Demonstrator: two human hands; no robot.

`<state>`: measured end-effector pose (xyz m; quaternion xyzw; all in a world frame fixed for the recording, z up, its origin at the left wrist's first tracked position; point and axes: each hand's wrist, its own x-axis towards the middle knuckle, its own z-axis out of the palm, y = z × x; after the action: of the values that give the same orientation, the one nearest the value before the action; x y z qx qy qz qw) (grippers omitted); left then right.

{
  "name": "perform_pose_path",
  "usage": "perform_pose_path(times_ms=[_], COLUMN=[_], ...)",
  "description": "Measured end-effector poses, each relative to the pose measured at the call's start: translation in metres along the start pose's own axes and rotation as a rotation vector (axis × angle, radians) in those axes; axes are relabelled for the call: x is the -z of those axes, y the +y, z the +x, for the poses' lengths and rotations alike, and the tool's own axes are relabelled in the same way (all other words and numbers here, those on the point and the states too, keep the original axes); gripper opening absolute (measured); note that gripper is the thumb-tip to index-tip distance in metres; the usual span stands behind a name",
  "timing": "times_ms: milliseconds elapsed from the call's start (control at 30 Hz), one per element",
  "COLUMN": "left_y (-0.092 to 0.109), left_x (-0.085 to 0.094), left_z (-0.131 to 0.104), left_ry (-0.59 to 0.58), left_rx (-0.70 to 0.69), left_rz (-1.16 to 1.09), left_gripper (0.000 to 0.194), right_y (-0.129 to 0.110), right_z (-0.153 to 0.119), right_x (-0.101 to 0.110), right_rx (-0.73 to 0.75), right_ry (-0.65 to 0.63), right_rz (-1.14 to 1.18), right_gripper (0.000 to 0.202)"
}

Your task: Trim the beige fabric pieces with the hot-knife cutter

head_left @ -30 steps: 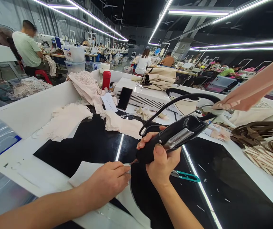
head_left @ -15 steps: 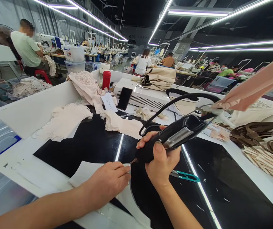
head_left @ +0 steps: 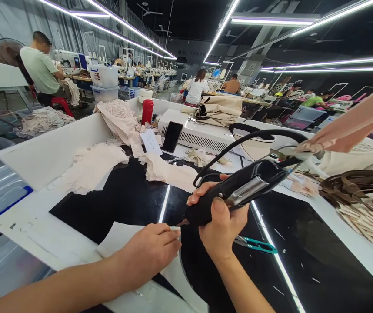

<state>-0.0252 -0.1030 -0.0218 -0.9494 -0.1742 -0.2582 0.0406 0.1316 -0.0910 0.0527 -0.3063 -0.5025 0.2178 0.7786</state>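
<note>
Head view: at the front edge of the white, black-topped table (head_left: pixel 330 256), off-white flat fabric (head_left: pixel 184 282) lies under the left hand (head_left: pixel 155 252), which pinches its edge. The right hand (head_left: pixel 221 226) grasps the black, corded handheld tool (head_left: pixel 238 191), tip toward the pinch; contact is indistinct. Hold the edge taut, the tip steady, fingertips clear. Count: one table, one tool, one pair of teal-handled snips (head_left: pixel 261 243); fabric pieces uncertain.
</note>
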Motion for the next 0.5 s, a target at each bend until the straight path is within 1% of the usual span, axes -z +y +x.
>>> perform_pose_path(times_ms=[200,300,367,433,467,500], left_y=[0.000,0.000,-0.001,-0.001,-0.001,-0.002], left_x=[0.002,-0.001,-0.003,-0.003,-0.002,0.000], left_z=[0.001,0.001,0.004,0.008,0.010,0.012], left_ry=[-0.022,0.016,0.009,-0.070,-0.125,-0.206], left_rx=[-0.025,-0.019,-0.020,-0.059,-0.086,-0.137], left_rz=[0.020,0.016,0.039,0.109,0.161,0.233], left_gripper=[0.009,0.007,0.007,0.010,0.014,0.016], right_y=[0.003,0.004,0.002,-0.001,-0.002,-0.002], right_z=[-0.003,-0.003,-0.003,-0.004,-0.004,-0.004], right_x=[-0.001,0.000,0.001,0.004,0.006,0.006], right_rx=[-0.009,-0.011,-0.021,-0.050,-0.081,-0.112], right_ry=[-0.031,-0.032,-0.015,0.030,0.057,0.085], right_rz=[-0.009,-0.030,-0.039,-0.046,-0.053,-0.053], right_gripper=[0.031,0.031,0.034,0.036,0.035,0.034])
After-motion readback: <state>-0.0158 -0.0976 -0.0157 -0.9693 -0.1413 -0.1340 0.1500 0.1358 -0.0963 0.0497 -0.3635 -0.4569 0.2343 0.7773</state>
